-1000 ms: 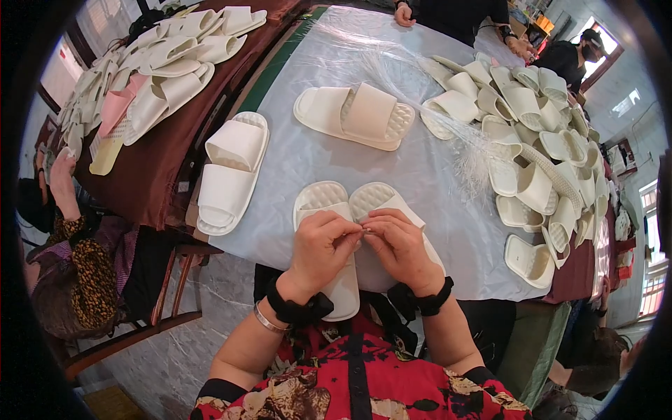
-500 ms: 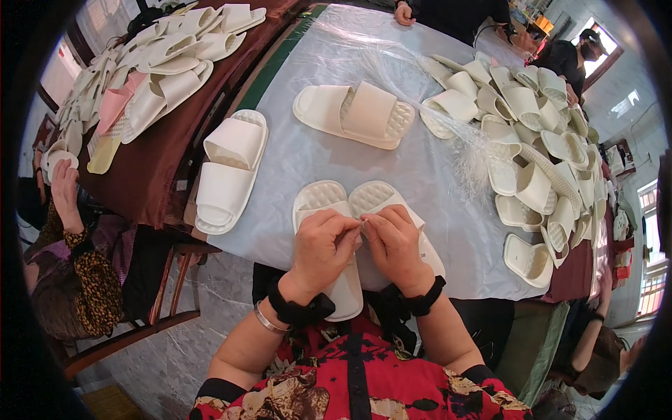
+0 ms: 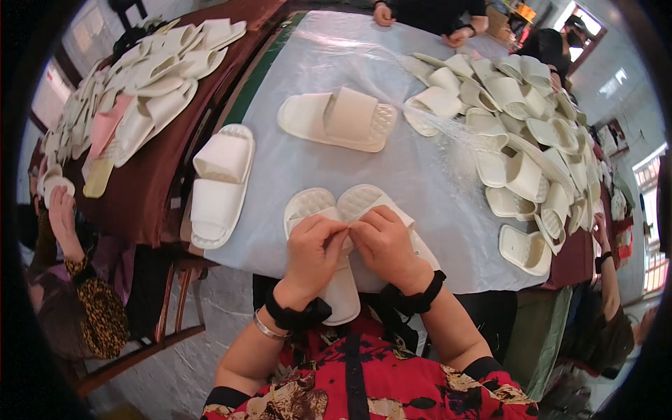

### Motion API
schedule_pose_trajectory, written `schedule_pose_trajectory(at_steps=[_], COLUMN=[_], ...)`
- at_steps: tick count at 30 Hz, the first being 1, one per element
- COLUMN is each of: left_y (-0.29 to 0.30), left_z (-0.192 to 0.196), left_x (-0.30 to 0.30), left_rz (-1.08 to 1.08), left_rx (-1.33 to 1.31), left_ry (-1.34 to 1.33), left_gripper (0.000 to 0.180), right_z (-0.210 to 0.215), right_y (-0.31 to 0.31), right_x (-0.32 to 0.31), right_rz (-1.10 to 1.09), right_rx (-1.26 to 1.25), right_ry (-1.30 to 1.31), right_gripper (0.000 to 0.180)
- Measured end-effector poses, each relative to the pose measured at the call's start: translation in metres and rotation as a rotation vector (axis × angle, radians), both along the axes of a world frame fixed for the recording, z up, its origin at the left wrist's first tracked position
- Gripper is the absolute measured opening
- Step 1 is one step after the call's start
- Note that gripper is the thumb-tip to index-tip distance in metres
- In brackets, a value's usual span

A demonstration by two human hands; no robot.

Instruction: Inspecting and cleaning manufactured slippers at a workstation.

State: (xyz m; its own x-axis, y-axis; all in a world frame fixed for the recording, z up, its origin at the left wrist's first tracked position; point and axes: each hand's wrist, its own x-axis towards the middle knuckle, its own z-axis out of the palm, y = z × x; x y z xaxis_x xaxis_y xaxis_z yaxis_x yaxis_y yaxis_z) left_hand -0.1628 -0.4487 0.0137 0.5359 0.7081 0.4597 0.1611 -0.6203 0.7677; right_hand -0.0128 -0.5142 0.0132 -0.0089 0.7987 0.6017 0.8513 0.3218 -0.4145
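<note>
Two cream slide slippers lie side by side at the table's near edge, the left slipper [image 3: 341, 297] and the right slipper [image 3: 361, 198], toes pointing away from me. Above their inner edges my left hand [image 3: 313, 252] and my right hand [image 3: 388, 246] meet, thumbs and index fingers pinched tip to tip. Whatever sits between the fingertips is too small to make out. Both hands partly cover the slippers' straps.
White sheeting [image 3: 280, 245] covers the table. Beyond my hands lies a cream slipper pair [image 3: 357, 122]; another pair [image 3: 222, 203] is at left. Clear plastic strands [image 3: 455, 154] border a slipper heap [image 3: 514, 98] at right. Co-workers' hands show at the left [image 3: 63, 213] and far edge [image 3: 383, 15].
My hands stay pinched together over the slippers while the whole view shifts slightly. Across the table, a co-worker's hand has come to the table edge.
</note>
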Motion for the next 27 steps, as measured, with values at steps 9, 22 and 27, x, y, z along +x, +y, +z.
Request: schedule_pose_trajectory(at_steps=[9, 22, 27], left_y=[0.003, 0.002, -0.006], left_z=[-0.001, -0.028, -0.025], left_x=[-0.013, -0.005, -0.018], left_rz=[0.111, 0.075, -0.017], left_rx=[-0.176, -0.237, -0.179], left_ry=[-0.068, -0.044, 0.022], left_gripper=[0.014, 0.012, 0.011], right_z=[0.042, 0.012, -0.019], right_y=[-0.009, -0.073, -0.046], right_x=[0.031, 0.008, -0.009], right_rz=[-0.076, -0.197, -0.183], right_rx=[0.028, -0.448, -0.268], right_ry=[-0.038, -0.109, -0.019], right_gripper=[0.008, 0.031, 0.023])
